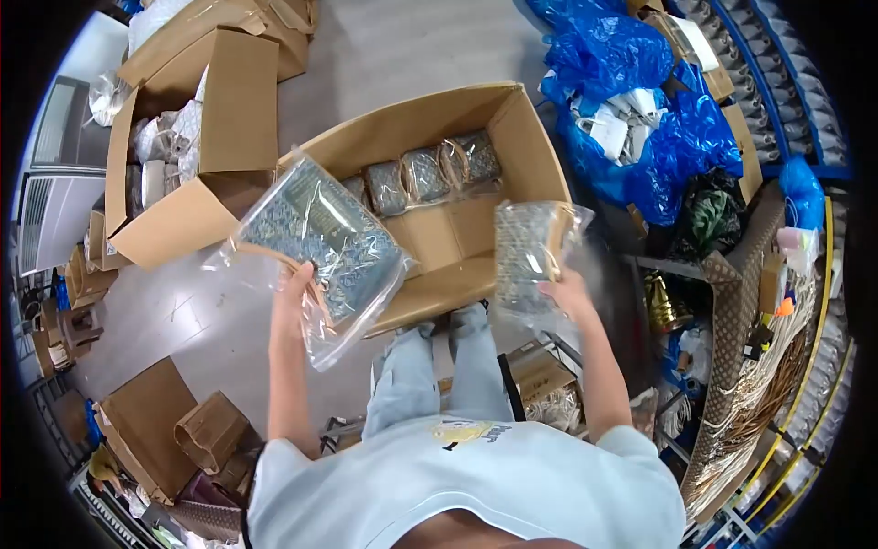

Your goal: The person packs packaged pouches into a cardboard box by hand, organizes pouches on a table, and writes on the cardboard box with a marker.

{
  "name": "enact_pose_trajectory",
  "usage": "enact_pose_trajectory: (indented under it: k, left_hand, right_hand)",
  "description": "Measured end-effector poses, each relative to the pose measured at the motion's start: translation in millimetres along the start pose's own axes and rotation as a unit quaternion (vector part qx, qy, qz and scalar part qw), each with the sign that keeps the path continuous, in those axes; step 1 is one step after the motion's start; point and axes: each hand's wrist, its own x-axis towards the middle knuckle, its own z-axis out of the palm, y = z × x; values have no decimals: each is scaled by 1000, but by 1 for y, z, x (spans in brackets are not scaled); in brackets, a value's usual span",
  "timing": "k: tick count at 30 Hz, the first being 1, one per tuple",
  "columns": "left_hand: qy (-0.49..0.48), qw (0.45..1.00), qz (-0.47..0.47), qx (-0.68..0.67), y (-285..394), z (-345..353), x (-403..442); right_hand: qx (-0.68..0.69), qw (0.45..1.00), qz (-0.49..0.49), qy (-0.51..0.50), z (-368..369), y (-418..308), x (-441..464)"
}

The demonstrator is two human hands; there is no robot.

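Observation:
My left hand (293,288) grips the near-left edge of a large blue-grey patterned item in clear plastic (325,233), held over the left side of an open cardboard box (430,297). In my right hand (569,291) is a smaller patterned item in clear plastic (523,252) with a tan strip, held at the box's right edge. Inside the box, several wrapped patterned items (422,174) with tan handles stand in a row along the far side. Part of the box's bare bottom shows in front of them.
Another open carton (240,114) with wrapped things stands at the upper left. Blue plastic bags (608,64) with white pieces lie at the upper right. Brown cartons (151,421) are at the lower left. A patterned brown sheet (732,366) with cords is on the right.

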Motion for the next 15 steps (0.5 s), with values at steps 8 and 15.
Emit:
enact_pose_trajectory:
  k: [8, 15]
  left_hand:
    - [77, 959, -80, -261, -146, 2, 60]
    - [199, 945, -174, -192, -208, -27, 85]
  right_hand:
    - [-338, 930, -127, 67, 218, -111, 316]
    - [-517, 830, -193, 81, 348, -104, 433]
